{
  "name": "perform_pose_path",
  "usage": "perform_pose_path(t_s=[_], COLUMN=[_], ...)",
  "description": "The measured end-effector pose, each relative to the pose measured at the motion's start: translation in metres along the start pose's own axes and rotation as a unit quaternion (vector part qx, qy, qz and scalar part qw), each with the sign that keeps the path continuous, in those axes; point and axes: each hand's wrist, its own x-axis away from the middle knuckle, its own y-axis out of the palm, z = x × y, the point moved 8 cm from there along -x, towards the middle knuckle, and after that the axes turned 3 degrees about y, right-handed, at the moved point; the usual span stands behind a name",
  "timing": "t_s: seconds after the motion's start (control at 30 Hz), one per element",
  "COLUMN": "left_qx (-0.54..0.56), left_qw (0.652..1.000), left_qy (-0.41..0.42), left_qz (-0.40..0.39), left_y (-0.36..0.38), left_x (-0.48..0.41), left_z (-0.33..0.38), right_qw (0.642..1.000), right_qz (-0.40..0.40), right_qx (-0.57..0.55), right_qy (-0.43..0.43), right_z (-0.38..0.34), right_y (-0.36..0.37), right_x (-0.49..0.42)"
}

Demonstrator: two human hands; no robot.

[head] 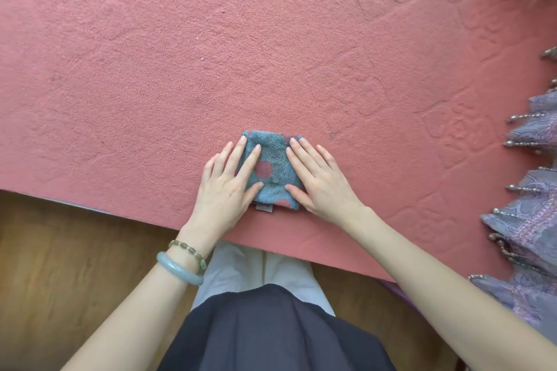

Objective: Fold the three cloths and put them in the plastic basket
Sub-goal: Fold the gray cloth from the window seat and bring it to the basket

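Head view: left hand (224,190) and right hand (319,182), fingers straight, press flat on folded blue terry cloth with pink dots (271,170), partly covering it, near pink surface (211,54) edge.

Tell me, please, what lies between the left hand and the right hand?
The folded blue cloth with pink dots, seen in the head view. The left hand and right hand rest flat on its two sides, fingers straight.

Left hand (224,187), right hand (319,181) flat on folded cloth (272,170) — apparently pressing.
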Motion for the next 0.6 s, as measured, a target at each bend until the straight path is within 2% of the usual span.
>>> perform_pose_path(t_s=[0.07,0.13,0.2,0.27,0.3,0.4,0.47,0.6], left_qx=[0.096,0.182,0.247,0.31,0.334,0.409,0.464,0.509], left_qw=[0.995,0.981,0.962,0.933,0.917,0.859,0.816,0.778], left_qy=[-0.027,-0.066,-0.109,-0.17,-0.203,-0.296,-0.337,-0.367], left_qz=[0.011,0.025,0.049,0.067,0.075,0.083,0.069,0.02], left_y=[-0.005,-0.008,-0.009,-0.007,-0.006,-0.001,0.007,0.018], left_x=[-0.001,-0.001,-0.001,-0.002,-0.002,-0.004,-0.008,-0.015], left_z=[-0.002,-0.004,-0.006,-0.01,-0.013,-0.021,-0.027,-0.031], right_qw=[0.993,0.954,0.866,0.738,0.684,0.587,0.545,0.52], right_qz=[0.027,0.076,0.066,0.008,-0.002,0.014,0.015,-0.016], right_qx=[-0.101,-0.23,-0.37,-0.517,-0.563,-0.627,-0.662,-0.689], right_qy=[0.055,0.177,0.33,0.434,0.464,0.512,0.514,0.505], right_z=[0.007,0.023,0.036,0.031,0.027,0.022,0.017,0.013], right_y=[-0.01,-0.016,-0.003,0.021,0.029,0.038,0.04,0.04], right_x=[0.004,0.012,0.023,0.032,0.034,0.035,0.032,0.026])
